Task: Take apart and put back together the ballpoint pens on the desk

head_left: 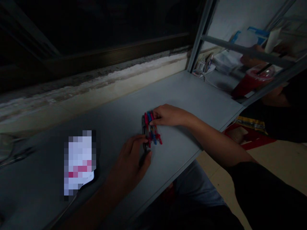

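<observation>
Several pens (152, 129), red, blue and dark, lie side by side on the grey desk (187, 92). My right hand (168, 115) rests on their far ends, its fingers curled and pinching the blue and red ones. My left hand (133, 159) sits at the near ends of the row, with its fingers closed around a dark pen (144, 150). The light is dim and the fingertips are hard to make out.
A lit phone (80, 161) lies on the desk to the left. A metal shelf frame (240, 51) stands at the right, with a red drink cup (251, 80), papers and another person's arm behind it. A window ledge (96, 80) runs along the back.
</observation>
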Tool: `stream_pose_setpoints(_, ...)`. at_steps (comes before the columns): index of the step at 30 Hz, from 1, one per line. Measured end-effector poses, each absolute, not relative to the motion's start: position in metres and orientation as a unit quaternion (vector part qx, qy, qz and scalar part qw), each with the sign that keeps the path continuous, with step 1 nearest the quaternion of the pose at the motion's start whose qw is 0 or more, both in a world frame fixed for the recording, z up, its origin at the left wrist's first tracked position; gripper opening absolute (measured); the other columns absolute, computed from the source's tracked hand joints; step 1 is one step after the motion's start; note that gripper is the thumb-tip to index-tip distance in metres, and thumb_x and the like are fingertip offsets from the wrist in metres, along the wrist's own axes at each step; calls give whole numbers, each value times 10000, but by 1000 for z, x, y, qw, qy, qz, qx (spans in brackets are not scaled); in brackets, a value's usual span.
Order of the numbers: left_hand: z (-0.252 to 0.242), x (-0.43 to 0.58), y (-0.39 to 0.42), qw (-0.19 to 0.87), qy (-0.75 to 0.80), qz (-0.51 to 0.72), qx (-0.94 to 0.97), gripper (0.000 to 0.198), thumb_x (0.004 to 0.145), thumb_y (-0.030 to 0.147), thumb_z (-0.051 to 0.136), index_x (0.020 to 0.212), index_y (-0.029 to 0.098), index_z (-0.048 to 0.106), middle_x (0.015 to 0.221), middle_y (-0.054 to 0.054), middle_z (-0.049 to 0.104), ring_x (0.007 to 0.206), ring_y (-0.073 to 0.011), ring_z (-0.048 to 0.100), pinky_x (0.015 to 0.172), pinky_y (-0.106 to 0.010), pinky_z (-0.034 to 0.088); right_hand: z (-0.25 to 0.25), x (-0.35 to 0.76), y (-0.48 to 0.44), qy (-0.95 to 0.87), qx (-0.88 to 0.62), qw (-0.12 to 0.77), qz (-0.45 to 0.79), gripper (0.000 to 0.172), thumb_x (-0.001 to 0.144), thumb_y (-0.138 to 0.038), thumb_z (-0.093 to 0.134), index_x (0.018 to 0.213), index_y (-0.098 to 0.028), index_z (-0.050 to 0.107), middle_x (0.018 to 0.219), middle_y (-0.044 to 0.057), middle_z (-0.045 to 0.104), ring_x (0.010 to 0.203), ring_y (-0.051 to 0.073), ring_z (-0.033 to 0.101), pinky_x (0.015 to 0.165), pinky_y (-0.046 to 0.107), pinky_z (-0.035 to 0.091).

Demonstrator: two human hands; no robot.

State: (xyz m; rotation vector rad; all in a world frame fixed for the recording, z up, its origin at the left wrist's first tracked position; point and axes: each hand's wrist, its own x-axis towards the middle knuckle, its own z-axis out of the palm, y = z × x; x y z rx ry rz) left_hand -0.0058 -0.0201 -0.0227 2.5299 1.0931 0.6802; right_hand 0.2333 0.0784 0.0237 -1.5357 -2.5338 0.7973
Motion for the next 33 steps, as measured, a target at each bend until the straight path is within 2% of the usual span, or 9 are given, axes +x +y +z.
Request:
stream_pose_setpoints(5, -20, -5, -19, 137, 361, 214, 897, 441, 1016, 260, 571, 1440, 226, 453, 1432, -137, 518, 1324, -313, 514, 1098, -543, 507, 19, 228, 77, -826, -481, 60, 288, 314, 957, -412, 648, 837, -124, 680, 713, 29, 634, 622, 114, 478, 606, 282, 280)
stream_pose_setpoints(14, -19, -6, -18, 120, 334, 204, 912, 373, 1028, 201, 553, 1400, 228, 550, 1398, -104, 551, 1271, -289, 517, 1061, -502, 534, 13, 225, 76, -831, -462, 94, 296, 269, 934, -401, 656, 893, -137, 679, 771, 34, 660, 664, 123, 513, 624, 283, 294)
stream_pose_setpoints(18, -22, -7, -16, 122, 324, 207, 915, 353, 1037, 208, 546, 1388, 242, 572, 1388, -100, 558, 1268, -287, 527, 1047, -489, 546, 17, 222, 75, -816, -478, 90, 311, 202, 854, -335, 659, 827, -136, 682, 719, 32, 661, 632, 122, 527, 610, 283, 309)
stream_pose_setpoints(23, -25, -8, -15, 112, 317, 211, 918, 344, 1035, 220, 546, 1375, 238, 596, 1377, -106, 567, 1244, -299, 542, 1033, -518, 545, 22, 219, 75, -791, -487, 105, 354, 283, 846, -401, 628, 728, -144, 637, 634, 31, 640, 603, 125, 534, 599, 285, 319)
stream_pose_setpoints(26, -25, -8, -16, 114, 316, 213, 918, 349, 1036, 240, 548, 1383, 247, 587, 1395, -101, 557, 1256, -293, 539, 1044, -505, 541, 22, 221, 77, -763, -475, 148, 411, 343, 898, -416, 547, 665, -165, 565, 556, -18, 548, 561, 99, 484, 589, 269, 313)
stream_pose_setpoints(30, -27, -7, -18, 129, 315, 217, 915, 373, 1035, 228, 555, 1407, 252, 569, 1368, -97, 556, 1259, -276, 551, 1052, -474, 544, 18, 224, 78, -729, -455, 226, 458, 396, 874, -436, 571, 589, -187, 456, 521, -75, 347, 521, 69, 327, 543, 265, 244)
stream_pose_setpoints(33, -29, -6, -20, 159, 301, 218, 915, 363, 1038, 212, 548, 1399, 241, 569, 1324, -92, 568, 1214, -247, 589, 1030, -432, 564, 16, 223, 79, -716, -468, 230, 464, 409, 881, -416, 563, 558, -188, 460, 494, -75, 342, 494, 71, 323, 526, 270, 258)
